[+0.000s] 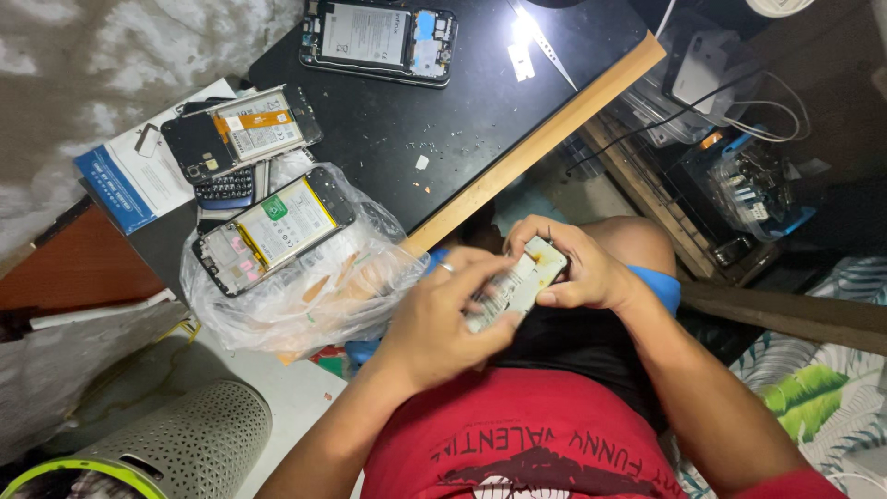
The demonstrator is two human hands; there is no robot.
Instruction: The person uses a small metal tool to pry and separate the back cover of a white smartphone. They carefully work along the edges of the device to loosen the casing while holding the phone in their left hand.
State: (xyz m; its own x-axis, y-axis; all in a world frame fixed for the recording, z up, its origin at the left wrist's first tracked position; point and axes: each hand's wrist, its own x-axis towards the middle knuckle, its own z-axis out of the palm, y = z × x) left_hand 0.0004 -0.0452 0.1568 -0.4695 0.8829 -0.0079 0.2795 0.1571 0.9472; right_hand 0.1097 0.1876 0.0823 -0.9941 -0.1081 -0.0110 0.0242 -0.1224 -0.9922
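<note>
Nearest the camera, over the lap, both hands close on 1 opened phone (514, 288). The left hand (442, 323) wraps the lower end, its fingers curled over the exposed inner face. The right hand (575, 270) grips the upper end, thumb pressed on the face and fingertips hooked over the top edge. The phone lies tilted across the knees, just off the wooden edge of the black table (517, 120).

As a judgement, the work looks mid-way: the back cover is already off this phone, its pale inner plate showing, yet nothing seems lifted out of it. Whether a part is being pried loose or pressed in I cannot tell, since the fingers hide most of the face and no tool shows in either hand.

Just beyond, a clear plastic bag (314, 286) carries a second opened phone (275, 229) with its battery in view. Past that lie a third opened phone (242, 132) and a small keypad handset (224, 188) on a printed leaflet (139, 176). Farthest, a fourth opened phone (379, 39) sits at the table's far end, its upper edge cut off. Glare washes out the small tools beside it, and the crates (730, 176) to the right are too dark to read.
</note>
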